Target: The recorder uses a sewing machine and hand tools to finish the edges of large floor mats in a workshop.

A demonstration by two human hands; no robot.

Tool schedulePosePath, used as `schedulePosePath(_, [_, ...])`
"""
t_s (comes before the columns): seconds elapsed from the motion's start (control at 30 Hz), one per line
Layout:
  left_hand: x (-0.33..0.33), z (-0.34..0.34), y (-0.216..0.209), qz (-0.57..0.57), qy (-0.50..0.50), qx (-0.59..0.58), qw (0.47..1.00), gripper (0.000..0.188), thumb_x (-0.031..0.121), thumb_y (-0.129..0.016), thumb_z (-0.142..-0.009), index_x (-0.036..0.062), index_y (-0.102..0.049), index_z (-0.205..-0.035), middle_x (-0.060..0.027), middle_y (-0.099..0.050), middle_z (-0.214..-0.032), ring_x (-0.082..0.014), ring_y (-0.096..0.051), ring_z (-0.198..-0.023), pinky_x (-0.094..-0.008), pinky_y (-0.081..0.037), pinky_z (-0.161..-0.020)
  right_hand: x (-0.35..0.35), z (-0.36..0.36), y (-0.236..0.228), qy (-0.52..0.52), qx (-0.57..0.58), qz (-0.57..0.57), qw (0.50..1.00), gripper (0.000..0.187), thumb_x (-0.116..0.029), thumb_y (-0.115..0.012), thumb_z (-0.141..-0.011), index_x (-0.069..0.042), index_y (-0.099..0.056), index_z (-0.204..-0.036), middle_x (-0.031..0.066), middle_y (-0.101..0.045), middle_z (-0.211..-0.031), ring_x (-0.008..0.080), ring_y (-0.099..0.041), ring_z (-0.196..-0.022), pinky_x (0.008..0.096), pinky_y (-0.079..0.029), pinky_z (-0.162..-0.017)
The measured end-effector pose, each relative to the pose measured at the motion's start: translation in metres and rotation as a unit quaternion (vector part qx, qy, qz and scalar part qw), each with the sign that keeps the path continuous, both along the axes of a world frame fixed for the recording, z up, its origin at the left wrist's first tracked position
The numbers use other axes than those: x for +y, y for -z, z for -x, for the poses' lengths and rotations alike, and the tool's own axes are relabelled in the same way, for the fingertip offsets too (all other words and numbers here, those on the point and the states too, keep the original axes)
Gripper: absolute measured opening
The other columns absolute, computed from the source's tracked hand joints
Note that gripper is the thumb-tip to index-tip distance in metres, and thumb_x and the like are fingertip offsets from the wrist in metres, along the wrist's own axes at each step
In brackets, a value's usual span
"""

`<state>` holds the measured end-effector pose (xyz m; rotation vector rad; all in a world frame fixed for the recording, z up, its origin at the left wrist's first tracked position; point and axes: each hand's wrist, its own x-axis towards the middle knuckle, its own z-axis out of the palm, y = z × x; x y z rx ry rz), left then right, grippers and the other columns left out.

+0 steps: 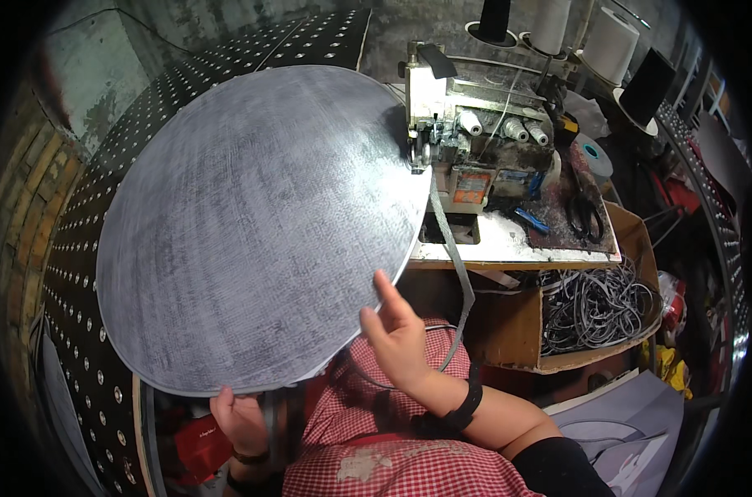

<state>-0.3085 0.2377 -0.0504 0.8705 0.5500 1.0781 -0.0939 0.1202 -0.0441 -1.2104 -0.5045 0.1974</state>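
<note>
A large round grey mat (260,224) with a pale edge fills the left and middle of the view. Its far right edge lies under the presser area of an overlock sewing machine (479,124). At the mat's near rim my left hand (241,424) grips the edge, part of its fingers hidden beneath. On the right rim rests my right hand (399,341), thumb and index finger stretched apart, fingertips touching the mat's surface. A narrow grey binding strip (457,253) hangs from the machine beside the mat and runs down toward my lap.
Blue thread snips (531,219) and black scissors (587,217) lie on the machine table. Thread cones (609,45) stand behind. Below right, a cardboard box (508,331) holds tangled grey strips (595,306). A black studded surface (309,41) extends behind and left of the mat.
</note>
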Motion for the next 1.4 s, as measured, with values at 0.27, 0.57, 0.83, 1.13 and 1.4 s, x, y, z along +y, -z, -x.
schedulePosePath(0.27, [-0.018,-0.033,-0.033,0.062,-0.084,-0.002,0.995,0.027,0.015,-0.045,-0.081,-0.0005,-0.05,-0.102,-0.0094,-0.055,-0.1,-0.0226,-0.054,-0.091,-0.0394,-0.046,-0.073,-0.004,-0.012,-0.01,0.015,0.066,0.044,0.997,0.049,-0.003,-0.056,-0.082,-0.003,-0.042,-0.129,-0.0068,-0.042,-0.068,0.0012,-0.036,-0.058,0.0159,-0.033,-0.052])
schedulePosePath(0.57, [-0.026,-0.056,-0.047,0.14,-0.143,-0.036,0.979,0.019,0.013,-0.045,-0.082,0.0011,-0.053,-0.094,-0.0096,-0.058,-0.083,-0.024,-0.056,-0.08,-0.0394,-0.046,-0.071,-0.002,-0.018,-0.014,0.017,0.106,0.006,0.994,0.047,-0.003,-0.056,-0.083,-0.003,-0.043,-0.128,-0.0067,-0.042,-0.068,0.0011,-0.036,-0.058,0.0159,-0.034,-0.052])
schedulePosePath(0.83, [-0.019,-0.038,-0.011,-0.04,0.123,0.075,0.989,0.016,0.014,-0.044,-0.082,0.0006,-0.054,-0.082,-0.0085,-0.054,-0.071,-0.0224,-0.053,-0.072,-0.0392,-0.044,-0.067,0.005,-0.027,-0.01,0.036,0.057,0.015,0.998,0.044,-0.003,-0.057,-0.082,-0.005,-0.047,-0.125,-0.0068,-0.045,-0.065,0.0004,-0.039,-0.056,0.016,-0.036,-0.052])
schedulePosePath(1.13, [-0.022,-0.056,-0.029,0.08,-0.115,-0.038,0.989,0.037,0.014,-0.042,-0.083,-0.003,-0.043,-0.116,-0.0138,-0.054,-0.109,-0.0259,-0.055,-0.092,-0.0378,-0.045,-0.071,0.01,-0.086,-0.02,0.019,0.082,-0.004,0.996,0.037,-0.003,-0.054,-0.083,0.001,-0.04,-0.117,-0.0009,-0.051,-0.07,0.0043,-0.047,-0.056,0.0176,-0.04,-0.051])
schedulePosePath(1.4, [-0.013,-0.027,-0.003,-0.075,0.065,0.194,0.976,0.038,0.016,-0.042,-0.082,-0.0018,-0.043,-0.116,-0.0154,-0.053,-0.106,-0.0268,-0.054,-0.092,-0.039,-0.045,-0.071,0.007,-0.119,-0.019,-0.036,0.171,0.017,0.984,0.018,-0.015,-0.055,-0.087,0.0,-0.047,-0.09,0.0008,-0.051,-0.068,0.0056,-0.044,-0.054,0.0194,-0.036,-0.046])
